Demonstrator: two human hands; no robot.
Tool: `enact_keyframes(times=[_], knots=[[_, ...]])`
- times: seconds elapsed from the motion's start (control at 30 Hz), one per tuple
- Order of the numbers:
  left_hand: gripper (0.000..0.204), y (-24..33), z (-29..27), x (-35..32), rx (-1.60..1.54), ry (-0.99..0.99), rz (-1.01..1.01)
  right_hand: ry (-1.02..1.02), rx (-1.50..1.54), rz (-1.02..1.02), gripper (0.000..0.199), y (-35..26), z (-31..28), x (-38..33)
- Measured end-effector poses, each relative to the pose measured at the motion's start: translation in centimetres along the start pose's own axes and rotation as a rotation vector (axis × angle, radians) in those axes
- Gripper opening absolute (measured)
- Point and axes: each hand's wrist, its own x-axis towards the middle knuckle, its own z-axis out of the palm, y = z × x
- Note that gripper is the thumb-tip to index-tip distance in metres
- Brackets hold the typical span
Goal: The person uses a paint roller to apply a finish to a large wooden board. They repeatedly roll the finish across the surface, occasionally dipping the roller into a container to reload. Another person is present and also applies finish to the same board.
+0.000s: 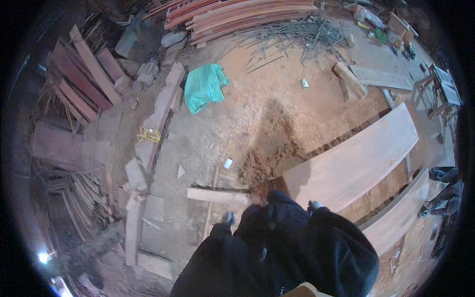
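Note:
Neither of my hands can be made out; dark clothing (277,247) fills the lower middle, and any hands are hidden in it or below the edge. Two feet, a left one (227,218) and a right one (313,205), show past the cloth. Just ahead and to the right lies a long wide wooden plank (354,156), its near end close to my legs. A short pale board (217,195) lies on the ground to the left. At the bottom edge a pale yellowish piece (304,291) is cut off, and its kind is unclear.
A second plank (396,213) lies at the right. Stacked boards (252,20) and a heap of thin sticks (307,37) are at the back. A green sheet (205,88), a long beam (153,123) with yellow cord (149,134), and a white can (227,163) lie ahead-left.

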Motion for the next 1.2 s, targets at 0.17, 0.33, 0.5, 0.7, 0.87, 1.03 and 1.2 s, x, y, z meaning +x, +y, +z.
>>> enact_keyframes(times=[0.17,0.33,0.5,0.7,0.87,1.03,1.2], knots=[[0.025,2.2,-14.8,20.7,-1.645,0.240,-0.640,-0.019,0.594,0.033,0.019,-17.4,-7.2,5.4],[0.030,0.0,-22.2,34.1,-1.292,-0.158,-0.616,0.027,0.602,-0.165,0.022,-34.4,-14.8,15.5],[0.019,-1.8,-27.6,53.7,-0.838,-0.220,-0.524,0.392,-0.071,-0.538,0.028,-43.6,-24.6,25.4],[0.012,-0.9,-38.1,79.5,-0.117,-0.351,-0.048,0.229,-0.128,-0.122,0.037,-53.6,-38.3,29.5],[0.018,1.9,-45.4,106.6,0.426,-0.164,0.397,0.401,0.993,-0.161,0.024,-62.9,-51.3,34.1],[0.028,10.0,-50.9,133.6,-0.522,0.050,-0.236,0.302,0.422,-0.172,0.019,-62.9,-64.6,44.1],[0.024,21.9,-54.7,145.6,-1.382,-0.251,-0.496,0.319,-0.437,-0.131,0.032,-66.9,-78.9,53.0]])
